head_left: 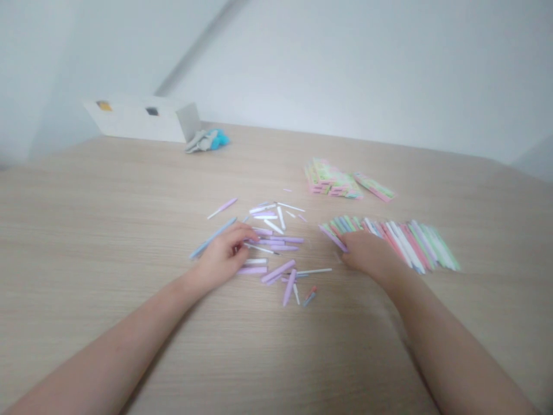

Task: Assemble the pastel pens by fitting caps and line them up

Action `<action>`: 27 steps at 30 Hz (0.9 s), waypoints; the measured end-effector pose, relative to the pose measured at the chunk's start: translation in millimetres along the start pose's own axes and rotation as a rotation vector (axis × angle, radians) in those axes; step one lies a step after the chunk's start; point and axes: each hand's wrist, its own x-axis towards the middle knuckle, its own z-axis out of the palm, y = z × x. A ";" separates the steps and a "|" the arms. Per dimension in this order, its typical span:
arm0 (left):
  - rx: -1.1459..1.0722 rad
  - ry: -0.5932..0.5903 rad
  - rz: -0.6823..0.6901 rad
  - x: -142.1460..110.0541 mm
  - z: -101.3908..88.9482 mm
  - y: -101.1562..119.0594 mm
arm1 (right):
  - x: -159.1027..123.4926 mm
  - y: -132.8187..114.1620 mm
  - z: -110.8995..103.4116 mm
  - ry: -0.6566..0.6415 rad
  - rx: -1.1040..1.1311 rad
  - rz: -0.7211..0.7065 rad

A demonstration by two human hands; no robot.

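Observation:
Pinched at its lower end by my right hand, a slim purple pen lies at the left end of a row of pens in green, pink, white and purple. My left hand rests among loose pen parts, its fingers curled; what they grip, if anything, I cannot make out. Beside its thumb is a thin white refill with a dark tip. Several purple barrels and white tubes are scattered between my hands. A long blue stick-like piece lies just left of my left hand.
Behind the row sits a stack of pink and green packets, with a single packet to its right. A white box stands at the far left near the wall. Grey and blue crumpled gloves lie by it on the wooden table.

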 end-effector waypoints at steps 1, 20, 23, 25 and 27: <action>-0.001 -0.002 -0.001 -0.1 0.1 -0.5 | -0.1 0.2 -0.3 0.000 -0.002 0.001; -0.017 -0.011 0.008 -0.4 0.9 -2.7 | 2.5 1.5 2.2 -0.008 0.006 -0.021; -0.022 -0.011 0.005 -0.5 1.2 -3.2 | 1.6 -0.5 1.0 -0.001 0.033 -0.055; -0.020 -0.014 0.002 -0.3 0.9 -2.5 | -0.3 -3.3 -0.9 0.003 0.077 -0.104; -0.018 -0.017 0.003 -0.1 0.6 -1.4 | -2.6 -7.6 -2.3 -0.009 0.153 -0.160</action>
